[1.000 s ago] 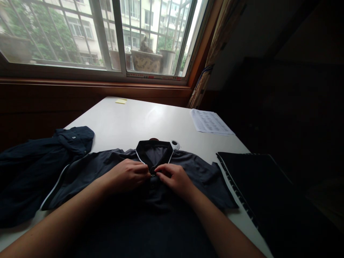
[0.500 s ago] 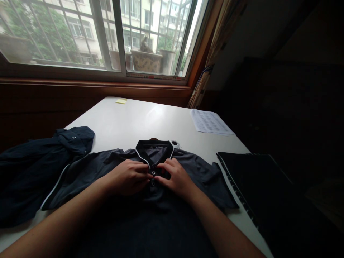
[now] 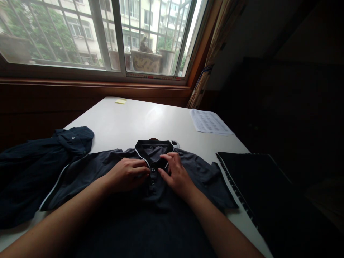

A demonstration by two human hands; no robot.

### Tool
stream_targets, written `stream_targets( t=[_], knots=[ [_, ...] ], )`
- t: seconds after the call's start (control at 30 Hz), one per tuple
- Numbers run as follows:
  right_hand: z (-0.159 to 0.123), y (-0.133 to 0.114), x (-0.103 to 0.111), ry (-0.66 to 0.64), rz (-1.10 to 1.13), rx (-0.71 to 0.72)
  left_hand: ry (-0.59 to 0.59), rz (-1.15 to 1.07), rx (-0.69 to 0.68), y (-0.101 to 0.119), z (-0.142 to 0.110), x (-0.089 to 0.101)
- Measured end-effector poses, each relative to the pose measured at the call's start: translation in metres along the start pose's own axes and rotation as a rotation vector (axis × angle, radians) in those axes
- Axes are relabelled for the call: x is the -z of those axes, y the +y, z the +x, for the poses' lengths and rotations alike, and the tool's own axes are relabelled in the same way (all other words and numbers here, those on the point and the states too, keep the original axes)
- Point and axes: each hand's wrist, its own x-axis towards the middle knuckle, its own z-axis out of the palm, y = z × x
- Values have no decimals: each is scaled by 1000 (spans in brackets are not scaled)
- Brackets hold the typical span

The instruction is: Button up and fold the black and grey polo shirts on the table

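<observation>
A dark grey polo shirt (image 3: 107, 163) lies front side up, with white piping along its black collar (image 3: 143, 145). Two ringed buttons, an upper button (image 3: 153, 170) and a lower button (image 3: 153, 182), show on its placket. At the left edge of the placket, my left hand (image 3: 128, 174) is closed, its fingers curled together on the cloth; its fingertips are partly hidden. My right hand (image 3: 176, 175) rests over the shirt just right of the buttons, below the collar. Its thumb and fingers are apart and grip nothing.
A dark blue garment (image 3: 72, 143) lies bunched at the left. On the right is a black cloth-like item (image 3: 255, 179) with a notched edge. Printed sheets (image 3: 211, 122), a yellow sticky note (image 3: 120, 101) and a white round object (image 3: 175, 143) lie on the white table (image 3: 129, 122).
My right hand has let go of the placket and drawn slightly right, its fingers spreading. My left hand has shifted a little left, so both buttons show more fully.
</observation>
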Motion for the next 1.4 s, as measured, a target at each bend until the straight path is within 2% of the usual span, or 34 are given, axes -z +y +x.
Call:
stream_targets(
  t=[0.17, 0.47, 0.73, 1.0, 1.2, 1.3, 1.4],
  knots=[
    [3, 1, 0, -37, -19, 106, -40, -51, 26, 1, 1, 1],
    [3, 1, 1, -38, -18, 32, -33, -48, 106, -4, -1, -4],
    [3, 0, 3, 66, 58, 52, -25, -62, 160, -4, 2, -7],
    [3, -1, 4, 195, 50, 73, -136, 186, 183, -8, 0, -13],
    [3, 0, 3, 217, 35, 92, -84, 205, 241, -9, 0, -13],
    [4, 1, 3, 155, 43, 117, -35, 181, 279, -12, 0, -12],
    [5, 2, 2, 95, 85, 130, 29, 112, 245, -13, 1, -10]
  ],
)
